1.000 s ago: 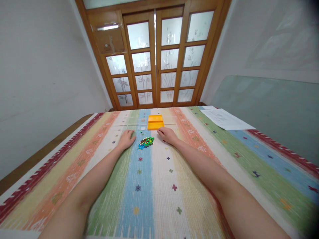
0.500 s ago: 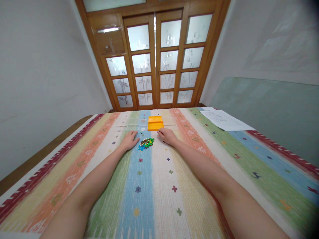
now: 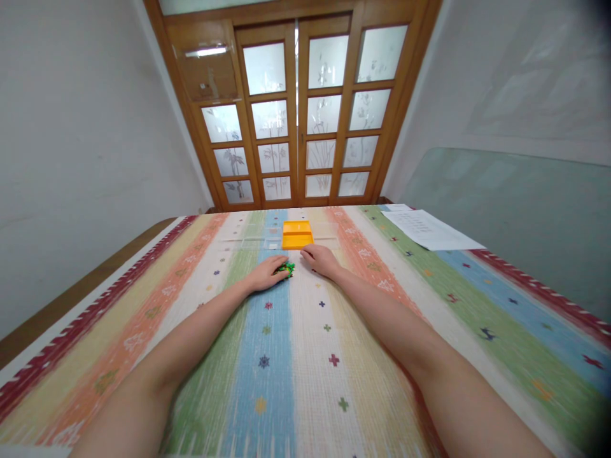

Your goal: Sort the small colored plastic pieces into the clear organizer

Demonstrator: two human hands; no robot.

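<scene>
My left hand (image 3: 268, 273) lies over a pile of small coloured plastic pieces (image 3: 288, 269). Its fingers reach across the top and the thumb stands apart below; green pieces show past the fingertips, while the hand covers most of the heap. To the right, my right hand (image 3: 321, 259) rests on the tablecloth with loosely bent fingers, and nothing shows in it. Just beyond that hand's fingertips is a yellow two-part plastic box (image 3: 298, 242), lying opened flat.
Clear plastic trays or lids (image 3: 243, 236) flank the yellow box. Printed paper sheets (image 3: 429, 230) lie at the far right of the striped tablecloth (image 3: 267, 394). Behind the table stand wooden glass-paned doors (image 3: 298, 127), and a pale green panel (image 3: 515, 210) leans at the right.
My left hand has moved right from beside the pile onto it, hiding most of the pieces. My right hand has stayed in place.
</scene>
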